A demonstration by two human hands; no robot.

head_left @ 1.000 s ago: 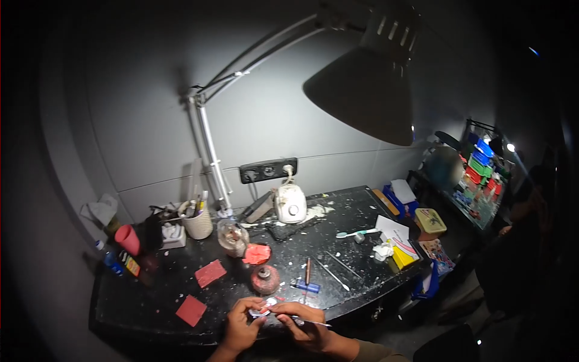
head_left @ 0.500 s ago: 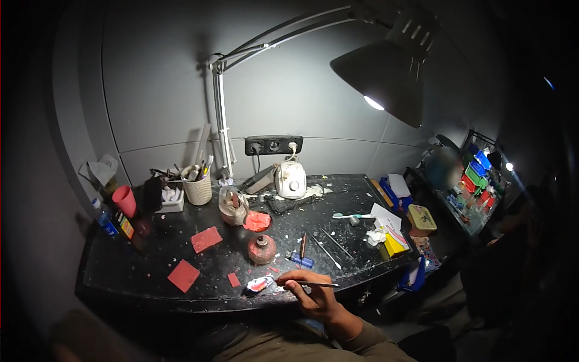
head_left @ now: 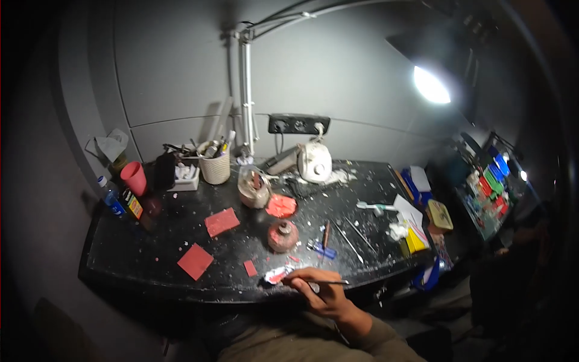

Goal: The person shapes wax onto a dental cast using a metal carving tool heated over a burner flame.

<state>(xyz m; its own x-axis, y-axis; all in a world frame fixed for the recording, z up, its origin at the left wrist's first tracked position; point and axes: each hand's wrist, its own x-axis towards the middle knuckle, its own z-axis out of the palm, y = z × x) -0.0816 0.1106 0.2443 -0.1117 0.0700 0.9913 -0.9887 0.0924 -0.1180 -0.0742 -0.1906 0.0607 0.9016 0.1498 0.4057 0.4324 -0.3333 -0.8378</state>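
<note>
Near the front edge of the dark desk, my right hand (head_left: 322, 294) pinches a slim, dark-handled wax carving tool (head_left: 330, 282) held almost level. Its left end is at or beside a small white piece with red patches (head_left: 277, 276), which looks like a plaster dental model with wax; whether they touch is hidden by the fingers. Just behind it stands a round, red-stained spirit lamp (head_left: 283, 236). A small red wax piece (head_left: 250, 268) lies to its left. My left hand does not show.
Red wax sheets (head_left: 195, 262) lie at the left. A blue lighter (head_left: 322, 250), thin tools (head_left: 351, 241) and a toothbrush (head_left: 375, 206) lie to the right. Farther back are a bagged jar (head_left: 254, 188), a white device (head_left: 315, 163) and a tool cup (head_left: 215, 169). A desk lamp (head_left: 431, 84) hangs above.
The view has shifted, so the desk and its things appear farther right and slightly higher. My right hand keeps the same pinch on the tool beside the white and red piece.
</note>
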